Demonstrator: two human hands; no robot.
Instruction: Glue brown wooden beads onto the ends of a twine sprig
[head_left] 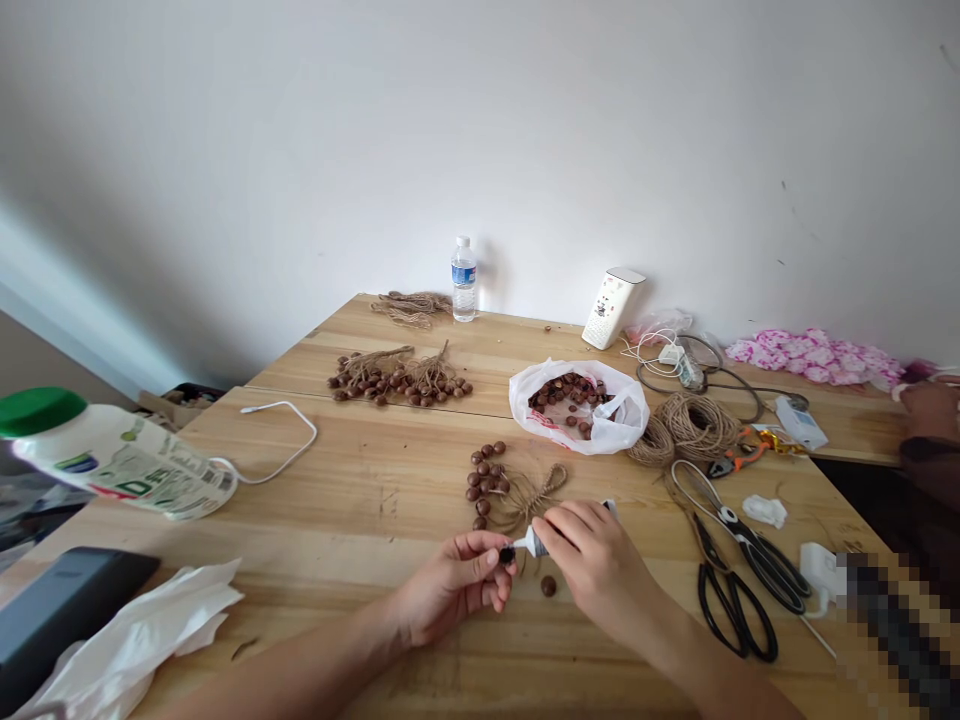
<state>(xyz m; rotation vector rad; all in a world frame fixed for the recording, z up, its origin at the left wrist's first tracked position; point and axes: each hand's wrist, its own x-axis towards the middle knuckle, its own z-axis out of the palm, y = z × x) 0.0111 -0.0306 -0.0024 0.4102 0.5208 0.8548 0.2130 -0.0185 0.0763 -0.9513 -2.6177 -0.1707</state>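
Observation:
Between the thumb and fingertips of my left hand is a small round brown bead, its dark side facing up. My right hand is closed around a glue tube, whose white pointed nozzle reaches the bead. Most of the tube is hidden by the fingers. Just beyond both hands lies a twine bundle with several brown beads at its left. One loose bead sits on the table below the tube.
A white plastic bag of beads stands ahead, beside twine coils. Scissors and shears lie right. Beaded twine bundles and a water bottle are farther back. A large white bottle leans left. Another person's hand shows at right.

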